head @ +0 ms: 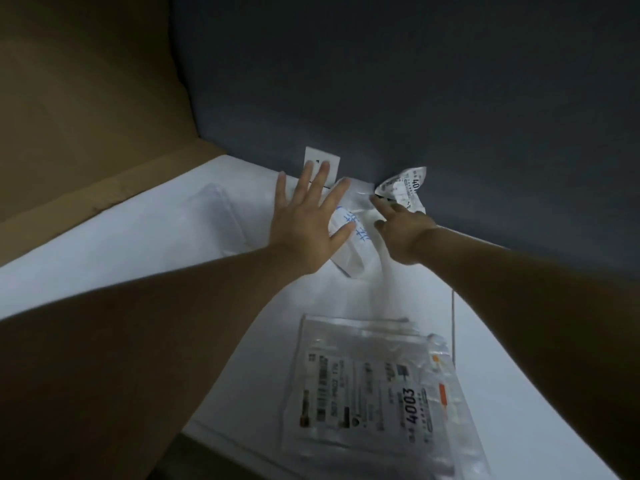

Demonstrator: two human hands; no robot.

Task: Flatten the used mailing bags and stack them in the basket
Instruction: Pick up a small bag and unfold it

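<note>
The left hand lies spread, fingers straight, on a white plastic mailing bag with blue writing, gripping nothing. The right hand touches the bag's far end with forefinger and thumb parted, seemingly holding nothing; just beyond its forefinger sits a crumpled white labelled bag

Left hand lies spread on a white mailing bag; right hand rests beside it.

On the table, a crumpled mailing bag is lying centrally, a second crumpled bag is sitting behind it to the right, and a flattened bag is lying in front.
</note>
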